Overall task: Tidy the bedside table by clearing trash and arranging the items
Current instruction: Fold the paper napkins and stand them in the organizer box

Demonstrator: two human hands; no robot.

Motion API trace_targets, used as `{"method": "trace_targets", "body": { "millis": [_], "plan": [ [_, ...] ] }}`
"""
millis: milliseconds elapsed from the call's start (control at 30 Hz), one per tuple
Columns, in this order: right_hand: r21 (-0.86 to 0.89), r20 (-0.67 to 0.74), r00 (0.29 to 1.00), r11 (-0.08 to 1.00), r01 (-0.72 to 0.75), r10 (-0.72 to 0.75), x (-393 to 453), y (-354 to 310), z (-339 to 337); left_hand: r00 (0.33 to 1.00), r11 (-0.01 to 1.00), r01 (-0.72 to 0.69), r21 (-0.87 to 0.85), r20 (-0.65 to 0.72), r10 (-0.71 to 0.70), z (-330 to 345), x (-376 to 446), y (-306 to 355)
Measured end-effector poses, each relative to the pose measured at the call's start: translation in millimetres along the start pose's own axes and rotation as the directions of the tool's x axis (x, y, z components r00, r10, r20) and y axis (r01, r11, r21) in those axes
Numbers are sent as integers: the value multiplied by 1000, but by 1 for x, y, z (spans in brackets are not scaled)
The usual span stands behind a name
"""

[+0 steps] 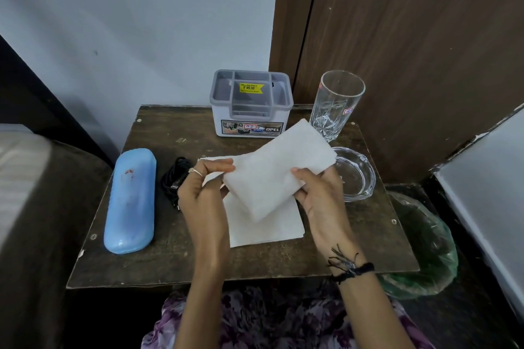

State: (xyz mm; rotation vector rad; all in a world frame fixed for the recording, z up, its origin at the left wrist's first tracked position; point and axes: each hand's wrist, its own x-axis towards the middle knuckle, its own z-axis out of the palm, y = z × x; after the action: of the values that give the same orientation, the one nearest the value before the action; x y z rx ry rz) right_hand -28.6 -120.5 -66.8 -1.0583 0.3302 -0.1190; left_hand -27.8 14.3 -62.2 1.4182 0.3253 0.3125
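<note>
Nearest to us, a purple floral cloth (pixel 283 320) fills the bottom edge, cut off by the frame, and our forearms rise from it over the front lip of the dark wooden tabletop (pixel 170 258). Our left hand (pixel 198 190) pinches the left edge of a folded white tissue (pixel 272 176), thumb and forefinger closed on it; a ring shows on one finger. Our right hand (pixel 320 190) grips the tissue's lower right side, thumb on top, the other fingers hidden behind the paper. The tissue is lifted clear of the tabletop, tilted up toward the right. Beneath it lies a flat white tissue sheet (pixel 266 227), partly covered by our hands.

Left of our hands a coiled black cable (pixel 173 178) is half hidden by the left wrist, and a blue spectacle case (pixel 130 201) lies lengthwise near the left edge. Right of our hands sits a clear glass ashtray (pixel 357 176), its near side masked by the right hand. Off the right edge, lower down, a green plastic bag (pixel 425 258) is hard to make out.

Farther back stand a grey compartment organizer (pixel 251 105) and a tall empty glass (pixel 337 105), the tissue's far corner overlapping both in our sight. The tabletop's front strip is bare.
</note>
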Motion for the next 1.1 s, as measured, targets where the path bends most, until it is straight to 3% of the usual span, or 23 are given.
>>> {"method": "trace_targets", "body": {
  "millis": [100, 233, 433, 567, 733, 1100],
  "plan": [
    [-160, 39, 993, 980, 118, -113, 0, -6, -5, 991, 998, 43, -34, 127, -38, -7, 7, 4],
    [-210, 161, 975, 959, 188, -156, -2, -3, 0, 893, 984, 33, 175, 437, -107, 2, 3, 0],
    [-308, 240, 962, 929, 204, -132, -2, 4, 3, 955, 996, -81, 30, 290, 69, 7, -1, -3],
    [-472, 350, 933, 844, 254, -85, -9, 16, 9, 932, 996, -86, 13, 355, 76, 10, -6, -6],
    [-561, 349, 935, 786, 258, -58, -7, 16, 5, 934, 998, -54, -15, 354, 55, 10, -4, -10],
    [-587, 320, 943, 762, 275, -94, -2, 18, 1, 926, 998, -55, 32, 375, 39, 4, 2, -14]
  ]
}}
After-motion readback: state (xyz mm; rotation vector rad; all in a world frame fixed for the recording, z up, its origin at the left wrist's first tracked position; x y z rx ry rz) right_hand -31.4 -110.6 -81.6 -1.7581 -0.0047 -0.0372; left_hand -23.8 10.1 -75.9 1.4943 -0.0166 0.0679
